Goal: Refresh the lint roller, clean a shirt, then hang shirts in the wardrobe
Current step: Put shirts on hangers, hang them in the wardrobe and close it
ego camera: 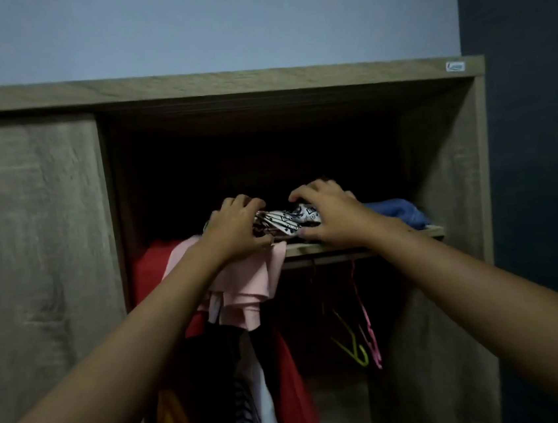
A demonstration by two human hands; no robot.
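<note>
Both arms reach up into the open wardrobe (pixel 448 166). A folded white garment with dark print (pixel 287 220) lies on the upper shelf (pixel 360 242). My left hand (pixel 234 229) grips its left end and my right hand (pixel 329 216) presses on its right end, fingers curled over it. A pink shirt (pixel 250 283) hangs just below my left hand, partly under my wrist. Red (pixel 146 270), black and striped garments (pixel 244 418) hang lower left. No lint roller is in view.
A blue folded cloth (pixel 398 211) lies on the shelf right of my hands. Empty yellow (pixel 352 345) and pink hangers (pixel 369 332) dangle from the rail at right. The wardrobe's sliding door (pixel 36 237) covers the left half. A dark wall (pixel 539 149) borders the right.
</note>
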